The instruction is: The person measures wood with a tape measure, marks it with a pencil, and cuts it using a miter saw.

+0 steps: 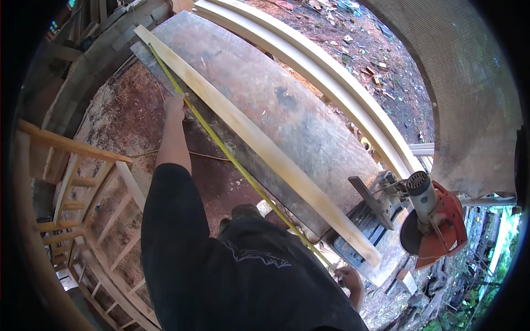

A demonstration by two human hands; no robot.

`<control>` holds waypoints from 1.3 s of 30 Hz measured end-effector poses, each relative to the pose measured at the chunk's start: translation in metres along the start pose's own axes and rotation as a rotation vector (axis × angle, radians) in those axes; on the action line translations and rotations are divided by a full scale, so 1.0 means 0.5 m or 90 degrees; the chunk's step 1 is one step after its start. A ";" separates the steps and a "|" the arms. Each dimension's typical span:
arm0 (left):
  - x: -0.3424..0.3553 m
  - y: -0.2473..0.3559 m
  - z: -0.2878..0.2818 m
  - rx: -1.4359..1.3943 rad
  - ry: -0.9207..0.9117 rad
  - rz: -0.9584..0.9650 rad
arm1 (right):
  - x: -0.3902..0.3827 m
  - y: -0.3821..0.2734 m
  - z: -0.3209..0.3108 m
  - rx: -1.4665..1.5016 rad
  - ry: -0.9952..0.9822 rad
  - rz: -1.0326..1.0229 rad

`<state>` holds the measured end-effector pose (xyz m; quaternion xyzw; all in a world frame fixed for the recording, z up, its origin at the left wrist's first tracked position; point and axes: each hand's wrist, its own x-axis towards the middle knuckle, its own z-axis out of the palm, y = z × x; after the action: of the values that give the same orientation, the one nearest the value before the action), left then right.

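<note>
A long pale wooden board [254, 143] lies diagonally along the weathered worktable [287, 99]. A yellow tape measure [223, 149] is stretched along its near side, from near the far end down toward me. My left hand [175, 106] pinches the tape's blade partway along. My right hand [349, 282], low at the right, is closed on the tape's small dark case, which is partly hidden. The board's near end rests on the base of a red-orange chop saw [444, 220].
Long pale boards [309, 66] lie along the table's far edge. Wooden ladder-like frames [116, 220] stand at left beside a block wall [110, 38]. A mesh screen [472, 99] hangs at right. Sawdust covers the floor; debris lies on ground beyond the table.
</note>
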<state>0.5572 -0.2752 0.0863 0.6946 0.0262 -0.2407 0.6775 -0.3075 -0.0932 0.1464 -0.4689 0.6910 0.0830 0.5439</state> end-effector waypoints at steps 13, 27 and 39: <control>-0.200 -0.242 -0.058 -0.190 -0.277 -0.194 | 0.156 -0.476 0.162 -0.072 -0.046 -0.232; -0.632 -0.806 -0.732 0.901 -0.448 -0.176 | 0.404 -0.874 0.296 -0.157 -0.054 -0.370; -0.423 -0.649 -0.463 0.439 -0.145 -0.152 | 0.342 -0.929 0.288 -0.189 0.038 -0.394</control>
<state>0.3221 0.0331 -0.1445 0.8426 -0.0507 -0.3882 0.3699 0.1377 -0.3524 0.1315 -0.7325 0.5117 0.0000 0.4489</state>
